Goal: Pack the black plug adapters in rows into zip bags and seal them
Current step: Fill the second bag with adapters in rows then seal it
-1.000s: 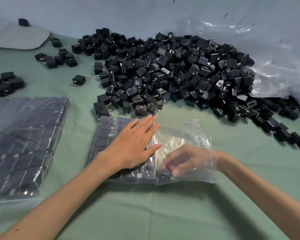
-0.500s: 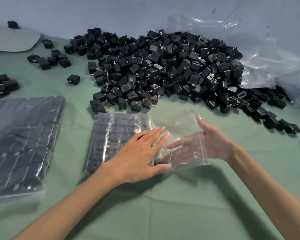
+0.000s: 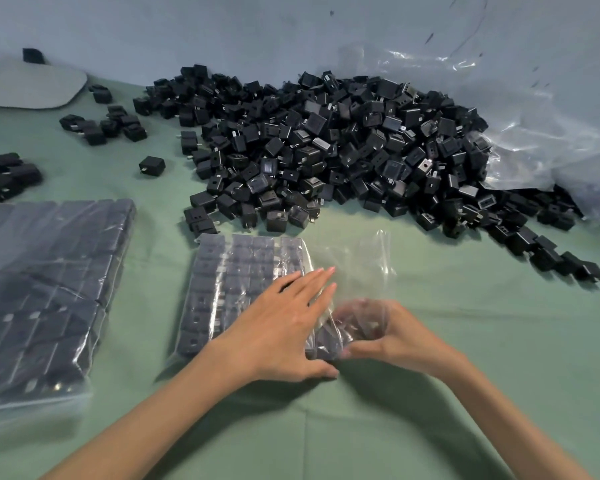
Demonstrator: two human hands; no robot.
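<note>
A clear zip bag (image 3: 355, 261) lies on the green cloth, its left part filled with rows of black plug adapters (image 3: 222, 282). My left hand (image 3: 278, 334) rests flat on those rows, fingers straight. My right hand (image 3: 395, 337) is at the bag's near right corner. Its curled fingers show blurred through the plastic, and its thumb and fingers pinch a black adapter (image 3: 326, 344) at the end of the near row. The large loose pile of adapters (image 3: 326, 150) lies just behind the bag.
A filled bag of adapters (image 3: 42, 289) lies at the left. Loose adapters are scattered at the far left (image 3: 101, 123), the left edge (image 3: 7, 174) and the right (image 3: 551, 258). Crumpled clear plastic (image 3: 534, 143) sits back right, a grey pad (image 3: 25, 84) back left.
My right hand, open and spread inside the bag half a second ago, has come down to the near right corner with fingers curled. The left hand stays flat on the rows.
</note>
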